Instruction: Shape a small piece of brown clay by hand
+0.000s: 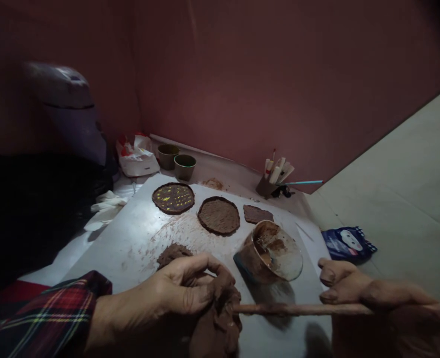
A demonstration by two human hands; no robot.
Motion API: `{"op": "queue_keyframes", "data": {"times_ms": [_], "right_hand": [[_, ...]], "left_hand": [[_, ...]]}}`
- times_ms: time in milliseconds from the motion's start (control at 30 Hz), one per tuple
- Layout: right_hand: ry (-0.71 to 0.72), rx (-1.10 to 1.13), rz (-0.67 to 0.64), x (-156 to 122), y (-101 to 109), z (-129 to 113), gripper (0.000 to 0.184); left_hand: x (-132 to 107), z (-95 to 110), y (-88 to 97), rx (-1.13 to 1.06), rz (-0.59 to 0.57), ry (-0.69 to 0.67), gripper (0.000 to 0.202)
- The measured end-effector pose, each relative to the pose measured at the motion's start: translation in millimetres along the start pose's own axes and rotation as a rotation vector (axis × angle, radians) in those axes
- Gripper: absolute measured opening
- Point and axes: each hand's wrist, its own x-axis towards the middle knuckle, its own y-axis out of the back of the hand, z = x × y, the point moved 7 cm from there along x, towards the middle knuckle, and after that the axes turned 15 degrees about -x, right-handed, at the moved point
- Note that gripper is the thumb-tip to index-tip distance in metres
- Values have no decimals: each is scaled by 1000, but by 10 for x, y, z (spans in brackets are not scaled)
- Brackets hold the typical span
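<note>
My left hand (182,288), in a plaid sleeve, closes its thumb and fingers round a lump of wet brown clay (220,323) at the bottom middle. A thin wooden stick (279,310) runs sideways with its left end against this clay. At the lower right, my right hand (373,293) grips the other end of the stick; its fingers are smeared with clay. Just beyond the stick stands a clear cup (255,251), tilted in view, its inside coated with brown slip. More clay (173,253) lies behind my left hand.
On the white sheet (130,248) are a yellow-specked clay disc (173,198), a plain disc (219,215) and a small slab (258,214). Farther back stand two pots (184,167), a plastic bag (138,156) and a tool holder (267,186). A blue packet (349,243) lies right.
</note>
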Motion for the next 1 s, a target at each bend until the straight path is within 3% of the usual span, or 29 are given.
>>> {"op": "queue_keyframes", "data": {"times_ms": [167, 300, 467, 600, 700, 867, 1000], "right_hand": [[1, 129, -137, 12, -124, 0, 15], [-90, 211, -55, 50, -66, 71, 12], [-190, 222, -36, 16, -153, 79, 18], [-296, 222, 0, -5, -71, 206, 18], [-276, 218, 8, 4, -47, 205, 18], [-252, 216, -63, -22, -223, 111, 18], [-279, 197, -5, 5, -66, 191, 17]], "left_hand": [[18, -33, 34, -45, 2, 33, 25], [-16, -44, -113, -151, -114, 130, 32], [-77, 13, -149, -168, -23, 116, 36], [-95, 3, -130, -113, -4, 145, 40], [-93, 3, -85, -62, 11, 155, 43], [-73, -4, -39, 24, 2, 177, 46], [-56, -10, -31, 12, 8, 172, 42]]}}
